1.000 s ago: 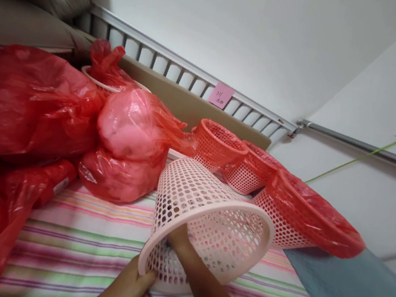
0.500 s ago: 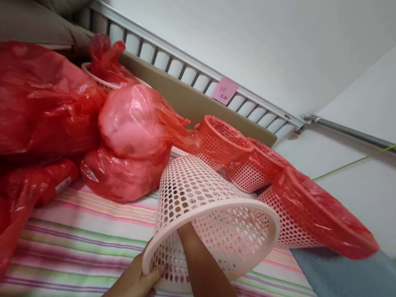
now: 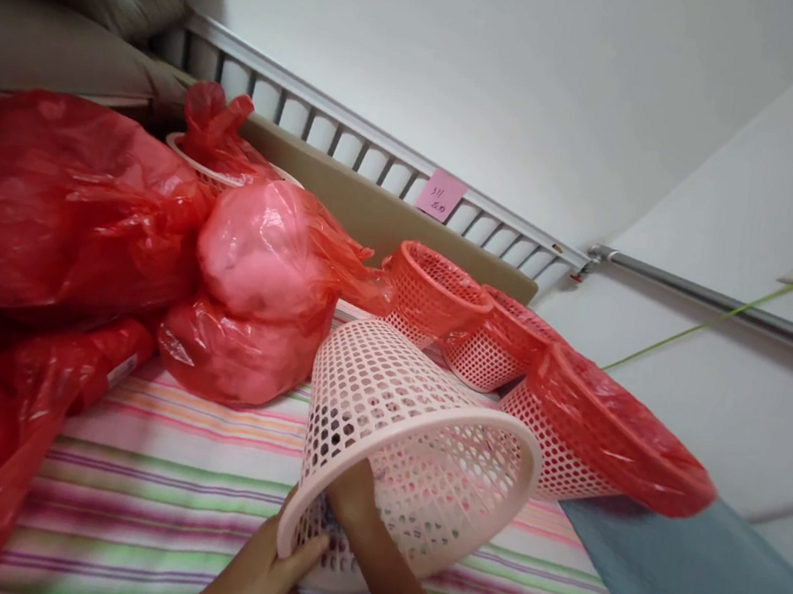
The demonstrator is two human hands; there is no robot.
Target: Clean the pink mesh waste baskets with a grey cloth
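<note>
A pale pink perforated plastic wastebasket point(image 3: 400, 369) lies tilted on its side, its open mouth turned toward me. At the lower left of its rim, my left hand point(image 3: 283, 557) is closed on the edge, with the thumb inside. My right hand point(image 3: 353, 493) reaches through the mouth, close to the inner left wall. The basket's rim and wall hide most of its fingers. Something small and bluish point(image 3: 330, 517) shows beside them; I cannot make out what it is. Under the basket spreads a striped cloth point(image 3: 179, 504).
Several baskets lined with red plastic bags, such as the nearest lined basket point(image 3: 577, 439), stand at the right. Filled red bags point(image 3: 257, 264) are heaped at the left. Behind them runs a white railing point(image 3: 323, 123) with a pink note point(image 3: 442, 194). A blue surface point(image 3: 697, 591) lies at the right.
My right hand has drawn back and left inside the basket, so its wrist and back now show. My left hand keeps its hold on the rim. The view has shifted slightly.
</note>
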